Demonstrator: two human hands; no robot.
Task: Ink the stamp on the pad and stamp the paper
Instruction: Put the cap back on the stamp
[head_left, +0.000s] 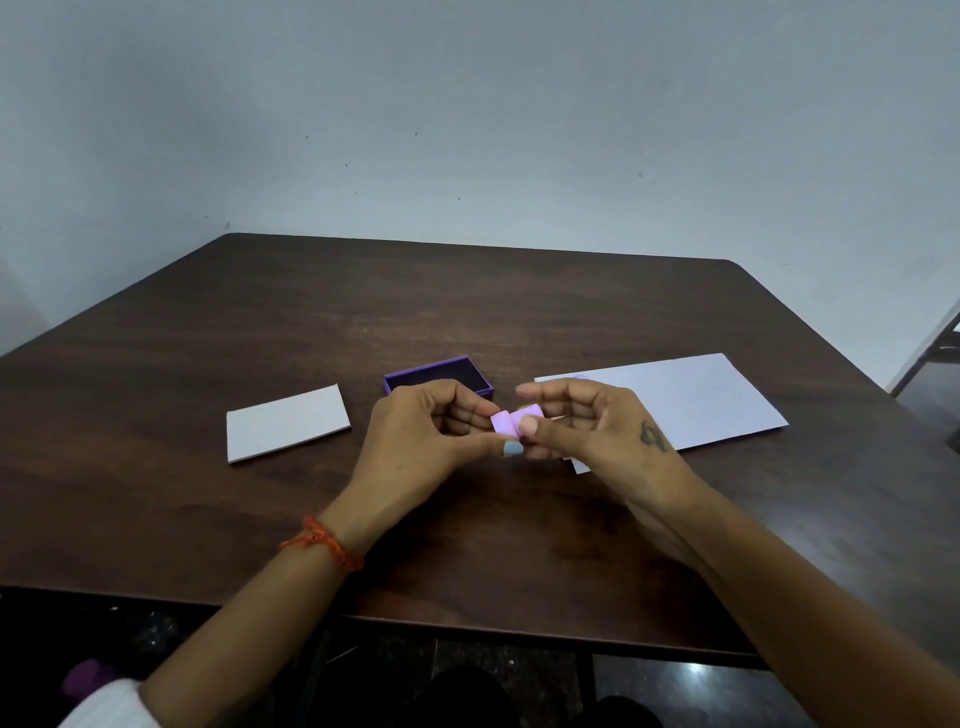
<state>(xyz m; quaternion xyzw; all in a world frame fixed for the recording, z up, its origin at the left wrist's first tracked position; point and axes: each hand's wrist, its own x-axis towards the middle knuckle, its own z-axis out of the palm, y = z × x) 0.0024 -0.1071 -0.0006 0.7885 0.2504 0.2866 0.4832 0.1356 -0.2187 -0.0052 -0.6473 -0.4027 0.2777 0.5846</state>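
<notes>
Head view: both hands up over tabletop (311, 322), near its middle, just in front of ink pad. Left hand (415, 441) and right hand (587, 431) together on small lilac stamp (511, 422), pinched between thumbs and fingertips, so each grip closed on it, stamp lifted off the surface. Cannot tell which face of stamp points down, nor if any ink on it; too small.

Ink pad (439, 375), purple box, lid off and open, dark inside, just behind left hand. Paper (675, 400) flat at right, partly under right hand. Faint lilac spot near its far-left corner, maybe a print, cannot say for sure. Small white card (288, 423) lies at left, well apart.

Judgement: prob. early stage. Pad ready, stamp in hand. Left to do, as seems: press on pad, then press on paper.
</notes>
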